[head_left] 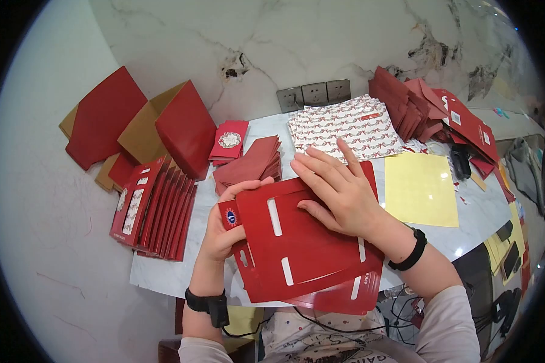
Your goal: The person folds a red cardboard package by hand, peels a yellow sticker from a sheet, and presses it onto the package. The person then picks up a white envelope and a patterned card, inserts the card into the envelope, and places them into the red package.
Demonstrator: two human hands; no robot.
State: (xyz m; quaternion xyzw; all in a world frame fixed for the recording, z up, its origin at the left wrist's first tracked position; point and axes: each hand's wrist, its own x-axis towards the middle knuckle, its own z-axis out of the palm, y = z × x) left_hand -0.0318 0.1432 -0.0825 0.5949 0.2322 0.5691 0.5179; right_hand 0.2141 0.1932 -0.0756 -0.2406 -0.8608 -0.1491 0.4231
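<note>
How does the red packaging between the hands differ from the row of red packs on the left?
The red packaging is gripped by the left hand, with the right hand laid on it; the row of red packs stands on edge, untouched. The red packaging's slots show plain white, while the row's front pack shows patterned areas. Both are mainly red.

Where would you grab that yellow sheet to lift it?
Probably the near right corner of the yellow sheet, coming from the person's right: it looks thin and flat, and bare table shows beside that corner, while the red cards and right hand crowd its left.
</note>
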